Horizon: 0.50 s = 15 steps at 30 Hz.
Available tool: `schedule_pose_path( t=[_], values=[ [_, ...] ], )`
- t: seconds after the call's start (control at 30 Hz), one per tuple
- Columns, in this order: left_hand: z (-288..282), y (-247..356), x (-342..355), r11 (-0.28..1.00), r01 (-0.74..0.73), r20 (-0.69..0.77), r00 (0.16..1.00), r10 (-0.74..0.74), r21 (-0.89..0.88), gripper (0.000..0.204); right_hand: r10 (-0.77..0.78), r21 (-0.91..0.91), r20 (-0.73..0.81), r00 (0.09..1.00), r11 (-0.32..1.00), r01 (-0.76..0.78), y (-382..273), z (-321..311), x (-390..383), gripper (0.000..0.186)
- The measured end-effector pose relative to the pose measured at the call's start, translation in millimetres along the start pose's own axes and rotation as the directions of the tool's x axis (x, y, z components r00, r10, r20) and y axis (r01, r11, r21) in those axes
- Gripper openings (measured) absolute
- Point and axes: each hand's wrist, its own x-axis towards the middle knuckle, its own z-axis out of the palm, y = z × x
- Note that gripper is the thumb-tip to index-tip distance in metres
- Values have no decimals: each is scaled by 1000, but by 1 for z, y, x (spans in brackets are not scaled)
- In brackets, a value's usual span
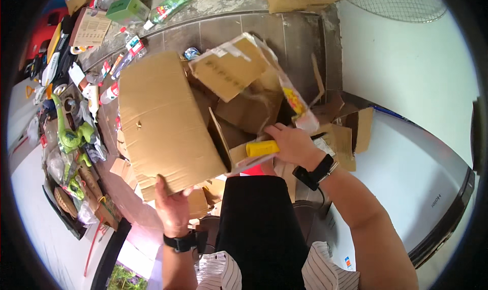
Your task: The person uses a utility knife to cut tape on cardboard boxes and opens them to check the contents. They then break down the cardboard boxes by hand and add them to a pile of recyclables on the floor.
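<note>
My left hand (pixel 170 201) grips the lower edge of a large cardboard piece (pixel 162 122) tilted up at centre left. My right hand (pixel 292 145) is closed on an opened cardboard box (pixel 239 69) with clear tape and a red-and-yellow printed strip along its side. A yellow ribbed object (pixel 262 148) sits under my right fingers; whether I hold it or it is attached to the box, I cannot tell. The box's inner flaps show between my hands. Both wrists carry black straps.
Plastic bottles (pixel 168 8), a green box (pixel 127 8) and cluttered toys (pixel 71 137) lie at the left and back. More cardboard (pixel 356 130) is behind my right hand. A white appliance (pixel 401 183) and wall (pixel 406 56) bound the right. A wire basket (pixel 391 0) is at top right.
</note>
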Motion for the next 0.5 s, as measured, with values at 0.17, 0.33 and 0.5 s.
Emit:
schedule_pose_path(
  t=[0.17, 0.33, 0.5],
  values=[
    [-40, 81, -21, 996, -16, 37, 999, 19, -87, 37, -207, 96, 129, 970, 976, 196, -73, -87, -37, 50],
    [-69, 67, -10, 996, 84, -76, 993, -85, -21, 48, -210, -33, 230, 950, 974, 224, -85, -113, -44, 46],
    [-33, 57, -12, -285, -444, 526, 670, 524, 849, 66, -222, -143, 329, 918, 949, 280, -88, -114, -33, 39]
  ],
)
